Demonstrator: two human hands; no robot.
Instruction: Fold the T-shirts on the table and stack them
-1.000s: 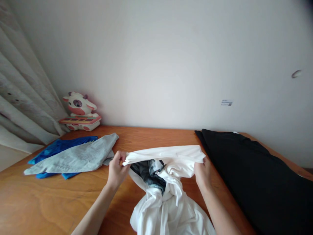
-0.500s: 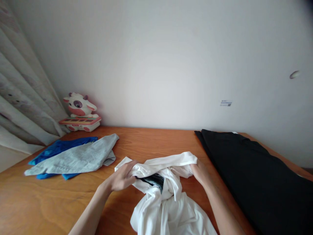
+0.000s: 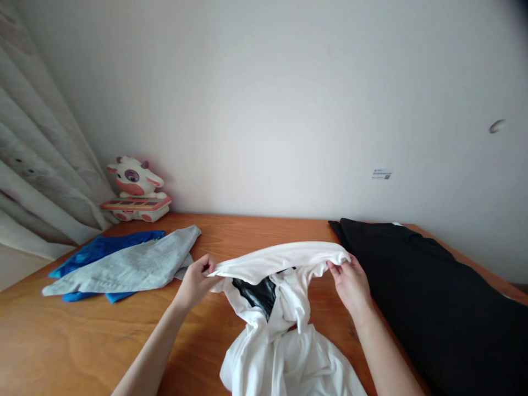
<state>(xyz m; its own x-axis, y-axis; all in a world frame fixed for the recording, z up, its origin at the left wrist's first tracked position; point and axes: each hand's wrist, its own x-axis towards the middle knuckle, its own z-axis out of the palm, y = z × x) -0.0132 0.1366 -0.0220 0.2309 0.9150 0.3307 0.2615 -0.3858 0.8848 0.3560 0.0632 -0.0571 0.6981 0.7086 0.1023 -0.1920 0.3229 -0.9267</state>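
Note:
A white garment [image 3: 284, 352] lies bunched on the table, its lower part running out of the bottom of the picture. Its far edge is lifted and stretched sideways between both hands. My left hand [image 3: 201, 281] pinches the left end of that edge. The right end is gripped by my right hand [image 3: 350, 279], with thumb and fingers closed on the cloth. Inside the opening of the garment, a dark, shiny print or material [image 3: 258, 294] shows between white folds.
On the wooden table [image 3: 256, 225], a grey garment [image 3: 132, 264] lies over a blue one [image 3: 94, 253] at the left. Black clothing [image 3: 433, 291] covers the right side. A cow-shaped toy keyboard [image 3: 138, 192] stands at the back left, beside a curtain [image 3: 37, 143].
Both hands have moved apart and slightly up. The white garment's far edge is now pulled straighter and wider, and more of the dark part shows.

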